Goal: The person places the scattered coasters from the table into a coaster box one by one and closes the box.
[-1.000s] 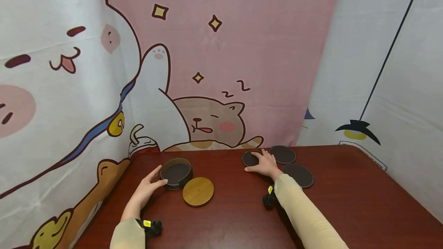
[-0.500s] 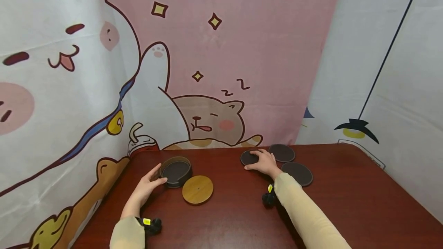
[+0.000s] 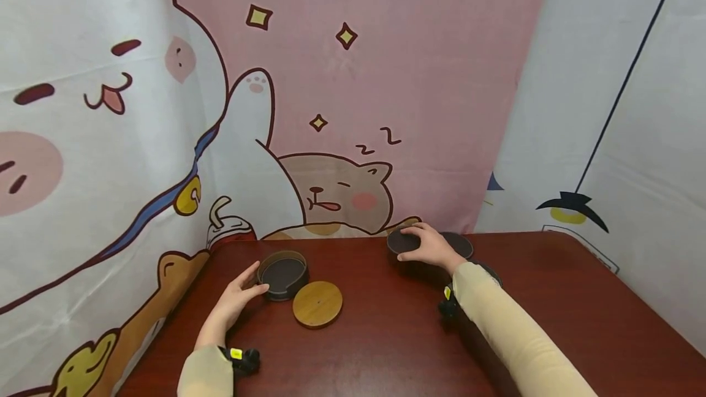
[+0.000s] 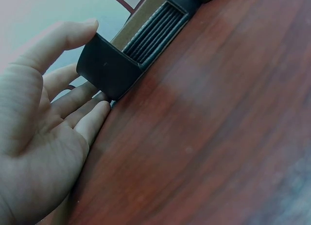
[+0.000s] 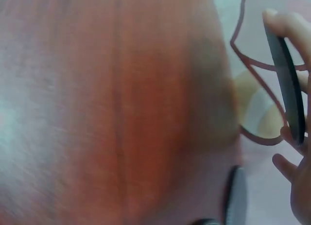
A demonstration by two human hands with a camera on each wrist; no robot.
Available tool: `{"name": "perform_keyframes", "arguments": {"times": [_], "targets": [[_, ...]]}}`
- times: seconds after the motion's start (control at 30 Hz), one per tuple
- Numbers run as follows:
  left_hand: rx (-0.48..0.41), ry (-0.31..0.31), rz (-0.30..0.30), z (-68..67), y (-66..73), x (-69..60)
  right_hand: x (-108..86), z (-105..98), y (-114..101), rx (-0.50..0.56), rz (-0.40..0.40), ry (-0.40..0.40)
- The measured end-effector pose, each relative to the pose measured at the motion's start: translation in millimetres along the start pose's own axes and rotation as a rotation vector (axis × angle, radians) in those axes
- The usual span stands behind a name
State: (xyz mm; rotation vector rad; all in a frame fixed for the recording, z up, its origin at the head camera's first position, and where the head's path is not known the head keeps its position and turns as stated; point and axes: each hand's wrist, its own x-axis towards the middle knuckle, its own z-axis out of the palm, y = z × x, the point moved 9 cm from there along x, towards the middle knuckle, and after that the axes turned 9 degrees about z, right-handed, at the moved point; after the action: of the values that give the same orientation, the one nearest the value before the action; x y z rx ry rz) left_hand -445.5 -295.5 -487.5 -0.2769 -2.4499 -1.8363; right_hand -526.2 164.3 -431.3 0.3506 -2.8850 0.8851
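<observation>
My left hand [image 3: 234, 302] holds the left side of a round dark coaster holder [image 3: 281, 294], thumb at the rim and fingers against the outer wall. Through the notch in the holder's wall [image 4: 104, 67], the left wrist view shows several coasters [image 4: 155, 34] stacked inside. Above the table's far part, my right hand [image 3: 432, 247] holds a round black coaster [image 3: 401, 241] by its edges between thumb and fingers. From the side in the right wrist view, that coaster [image 5: 286, 84] looks thin and is clear of the tabletop.
A round wooden disc [image 3: 317, 304] lies just right of the holder. Two more black coasters lie on the reddish-brown table [image 3: 375, 348]: one [image 3: 461, 244] behind my right hand, another [image 3: 492, 271] mostly hidden by my sleeve. A printed cloth [image 3: 441, 109] hangs behind the table.
My right hand has raised the black coaster off the table, and a shadow now shows below it. The left hand stays at the holder.
</observation>
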Motion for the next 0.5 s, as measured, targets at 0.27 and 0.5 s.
{"name": "perform_keyframes", "arguments": {"times": [0.27,0.5], "targets": [[0.004,-0.003,-0.004,0.3,3.5,0.2,6.0,-30.6,-26.4,0.003,-0.074,0.010],[0.008,-0.011,-0.012,1.7,3.3,-1.3,8.3,-48.5,-43.3,-0.007,-0.123,0.028]]}}
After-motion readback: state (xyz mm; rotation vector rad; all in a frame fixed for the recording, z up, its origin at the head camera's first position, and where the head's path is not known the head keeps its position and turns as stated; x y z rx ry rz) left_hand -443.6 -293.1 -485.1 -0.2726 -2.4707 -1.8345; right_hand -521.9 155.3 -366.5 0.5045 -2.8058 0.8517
